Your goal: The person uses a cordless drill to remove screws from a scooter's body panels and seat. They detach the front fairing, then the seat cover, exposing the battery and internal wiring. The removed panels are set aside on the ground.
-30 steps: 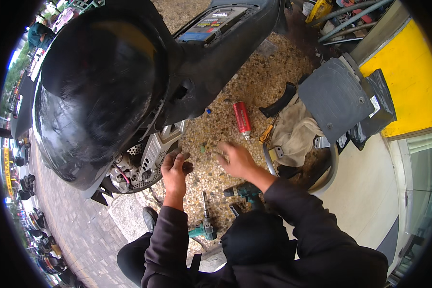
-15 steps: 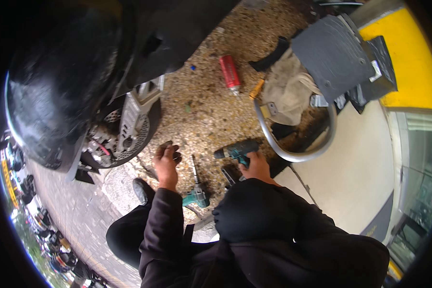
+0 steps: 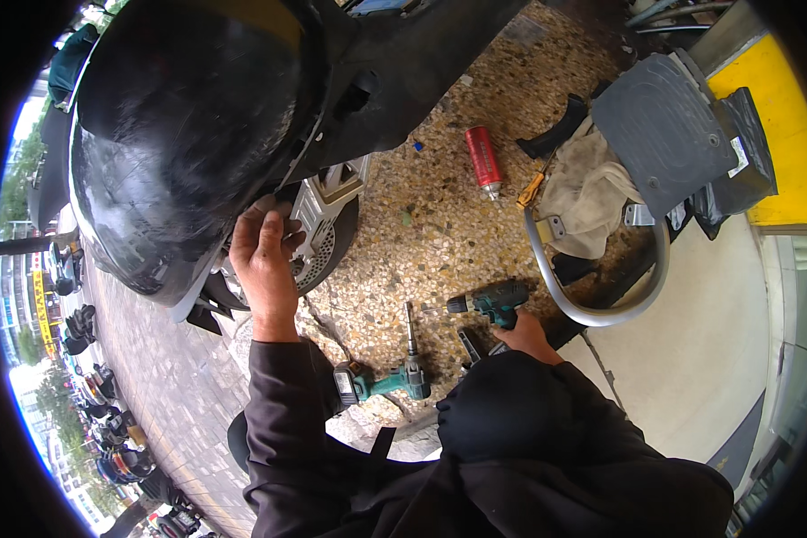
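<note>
My left hand [image 3: 265, 269] is raised to the lower edge of a scratched black scooter body panel [image 3: 197, 117]. Its fingers are drawn together; whatever they pinch is too small or hidden to make out. Lower right, my right hand [image 3: 531, 337] grips the handle of a green and black cordless drill [image 3: 495, 303], whose chuck points left above the ground. Between my arms a second green power tool [image 3: 390, 384] with a long socket bit lies on the pebbled ground. A dark tool [image 3: 470, 344] lies close by the right hand, partly hidden by my knee.
A wheel [image 3: 327, 247] shows beneath the panel. On the pebbled ground lie a red spray can [image 3: 482, 160], an orange-handled tool [image 3: 531, 190], a beige cloth [image 3: 587, 193], a curved silver rail [image 3: 592, 316] and a grey flat panel [image 3: 662, 125]. Parked motorbikes [image 3: 108, 417] line the far left.
My left hand has moved up and left from above the ground to the panel's edge. My right hand still holds the drill, now nearer its handle's end. The whole view has shifted leftward.
</note>
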{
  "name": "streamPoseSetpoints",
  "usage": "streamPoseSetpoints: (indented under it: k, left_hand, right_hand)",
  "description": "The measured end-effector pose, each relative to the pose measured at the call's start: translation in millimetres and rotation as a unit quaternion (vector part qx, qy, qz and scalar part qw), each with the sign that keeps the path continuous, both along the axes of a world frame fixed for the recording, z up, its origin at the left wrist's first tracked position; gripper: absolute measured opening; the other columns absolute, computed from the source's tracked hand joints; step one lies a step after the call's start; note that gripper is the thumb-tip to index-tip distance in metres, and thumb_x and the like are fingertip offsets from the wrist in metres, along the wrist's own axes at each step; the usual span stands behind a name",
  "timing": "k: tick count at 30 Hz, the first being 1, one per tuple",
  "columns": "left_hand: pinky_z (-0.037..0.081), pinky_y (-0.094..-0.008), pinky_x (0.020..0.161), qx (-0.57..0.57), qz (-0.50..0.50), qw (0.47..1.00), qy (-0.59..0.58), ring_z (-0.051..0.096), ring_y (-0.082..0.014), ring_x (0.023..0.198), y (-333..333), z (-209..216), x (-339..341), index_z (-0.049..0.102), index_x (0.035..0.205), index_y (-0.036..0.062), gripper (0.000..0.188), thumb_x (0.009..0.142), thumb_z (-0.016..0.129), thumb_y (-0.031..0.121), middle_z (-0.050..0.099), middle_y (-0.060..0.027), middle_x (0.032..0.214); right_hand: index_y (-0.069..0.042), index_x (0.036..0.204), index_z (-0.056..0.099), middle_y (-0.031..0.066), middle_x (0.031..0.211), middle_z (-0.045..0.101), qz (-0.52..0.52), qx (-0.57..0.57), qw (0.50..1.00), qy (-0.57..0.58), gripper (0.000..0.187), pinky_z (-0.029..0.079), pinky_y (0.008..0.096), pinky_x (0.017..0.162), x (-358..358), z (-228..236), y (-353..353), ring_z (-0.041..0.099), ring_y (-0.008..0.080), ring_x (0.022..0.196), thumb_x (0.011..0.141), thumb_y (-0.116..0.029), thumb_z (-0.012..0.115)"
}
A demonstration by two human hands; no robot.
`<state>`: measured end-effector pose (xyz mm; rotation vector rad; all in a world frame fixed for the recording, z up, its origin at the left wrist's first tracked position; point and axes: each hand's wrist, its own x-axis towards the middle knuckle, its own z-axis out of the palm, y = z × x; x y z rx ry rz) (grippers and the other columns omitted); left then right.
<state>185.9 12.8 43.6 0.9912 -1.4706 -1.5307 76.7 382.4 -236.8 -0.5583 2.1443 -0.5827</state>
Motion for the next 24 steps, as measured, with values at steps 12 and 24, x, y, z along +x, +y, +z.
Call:
streamPoseSetpoints:
  k: [12, 24]
  left_hand:
    - [0.053, -0.0283, 0.082, -0.198, -0.05, 0.96, -0.191, 0.064, -0.0177, 0.095, -9, 23, -12, 0.062, 0.117, -0.0024, 0.027, 0.092, 0.065, 0.008, 0.067, -0.0101, 0.108]
    - [0.05, -0.0472, 0.101, 0.135, 0.206, 0.966, 0.083, 0.057, -0.033, 0.118, 17, -45, 57, 0.04, 0.138, -0.005, 0.045, 0.099, 0.049, 0.015, 0.055, -0.0222, 0.126]
  right_hand:
    - [0.005, 0.112, 0.059, 0.023, 0.088, 0.069, -0.002, -0.007, 0.999, -0.041, 0.065, 0.053, 0.0487, 0.075, -3, -1, -1, 0.067, 0.0428, 0.087, 0.072, -0.041, 0.08]
    - [0.002, 0.115, 0.06, 0.0197, 0.1, 0.068, -0.02, -0.03, 0.993, -0.11, 0.053, 0.051, 0.0512, 0.078, -5, -18, 4, 0.066, 0.0388, 0.096, 0.075, -0.027, 0.081]
